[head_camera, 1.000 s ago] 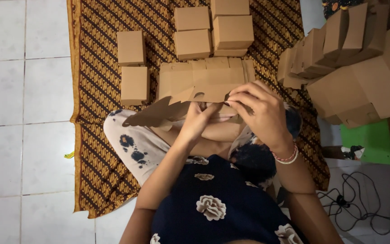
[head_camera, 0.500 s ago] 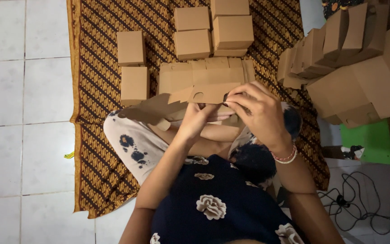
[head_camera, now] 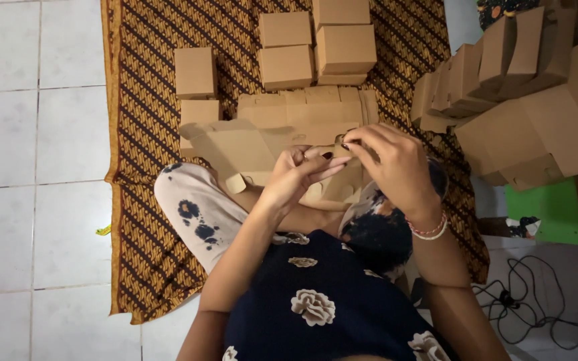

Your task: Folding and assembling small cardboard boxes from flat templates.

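White floor tiles (head_camera: 35, 134) lie beneath a brown patterned cloth mat (head_camera: 142, 134), where small folded brown cardboard boxes (head_camera: 316, 47) sit ahead of a stack of flat blanks (head_camera: 302, 110). Over the lap, both hands are closed on a flat, unfolded brown cardboard box blank (head_camera: 235, 150) — the left hand (head_camera: 296, 177) pinching its edge, the right hand (head_camera: 393, 164) curled over a flap just beside it.

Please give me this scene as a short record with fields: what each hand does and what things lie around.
left hand: grips the unfolded cardboard box blank at its near edge
right hand: pinches a flap of the same blank
folded boxes: brown, closed, grouped on the patterned mat
flat blanks stack: behind the hands
box pile: to the right
floor: white tiles
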